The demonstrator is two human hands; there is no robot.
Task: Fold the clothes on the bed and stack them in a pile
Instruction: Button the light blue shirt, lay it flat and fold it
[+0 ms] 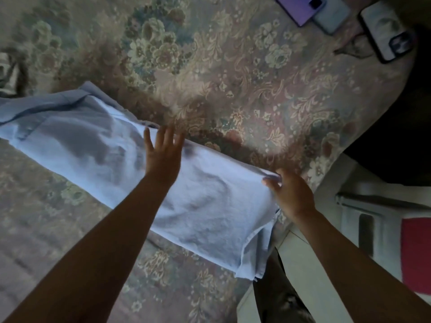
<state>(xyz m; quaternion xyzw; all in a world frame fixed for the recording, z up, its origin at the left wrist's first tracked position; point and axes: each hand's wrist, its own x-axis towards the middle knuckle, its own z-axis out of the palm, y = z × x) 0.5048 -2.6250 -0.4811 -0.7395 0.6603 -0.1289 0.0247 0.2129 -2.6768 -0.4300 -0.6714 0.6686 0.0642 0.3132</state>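
Observation:
A light blue shirt [210, 213] lies folded into a long strip across the floral bedspread [245, 89], running from the left edge down to the bed's right corner. My left hand [163, 155] rests flat on the strip's middle with straight, spread fingers. My right hand [289, 192] pinches the far right corner of the shirt between thumb and fingers. The shirt's collar end [46, 108] lies at the left.
Three phones lie at the bed's far right: a purple one [300, 8], a pale blue one [331, 17] and one in a black case [384, 31]. The bed's edge curves down on the right. Beside it stands white furniture [349, 206] with a red object [417, 252].

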